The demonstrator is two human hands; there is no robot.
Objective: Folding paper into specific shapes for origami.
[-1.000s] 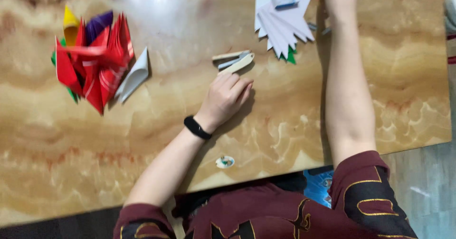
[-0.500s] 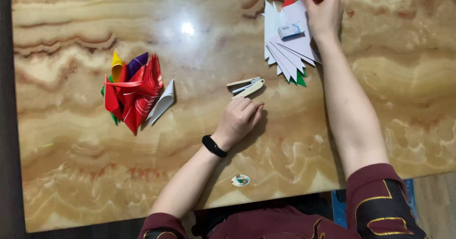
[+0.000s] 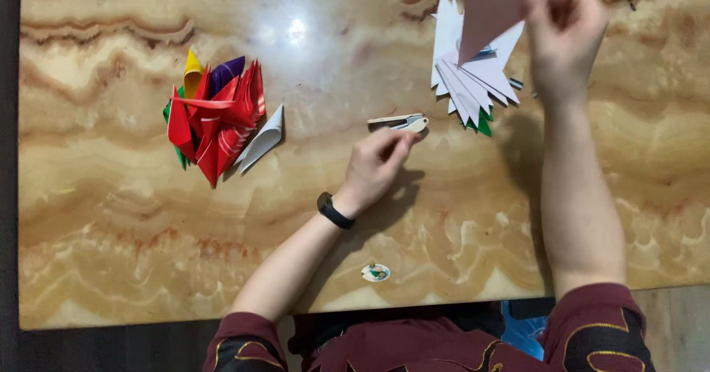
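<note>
Looking down: a marble-patterned tabletop (image 3: 111, 217) lay in front of a seated person in a dark red top.
Right hand: the right hand (image 3: 566, 28) was raised above the far edge of the table, its fingers pressed together on a corner of a single pale sheet of paper (image 3: 488, 9), which hung blurred in the air.
Paper stack: a fanned stack of white sheets (image 3: 473, 76) lay flat directly under the lifted sheet, with a green sheet (image 3: 483, 123) showing at its near edge.
Left hand: the left hand (image 3: 377, 165) rested on the table with fingers loosely curled and fingertips just beside a small stapler (image 3: 399, 123); whether they touched it could not be told. A black wristband (image 3: 334, 210) circled the wrist.
Folded pieces: a heap of folded paper pieces (image 3: 214, 117), mostly red with yellow, purple and green, sat well apart to the left, and a white folded piece (image 3: 262, 139) leaned at its right side.
Small item: a little round object (image 3: 376, 272) lay near the front edge of the table.
Risk, sheet: held only by a corner, the sheet could probably slip or crease if the pinch loosened.
Risk, stack: a second sheet clinging to the first could likely drag the fan out of order.
Risk, stapler: a careless nudge from the curled fingers could push the stapler away.
</note>
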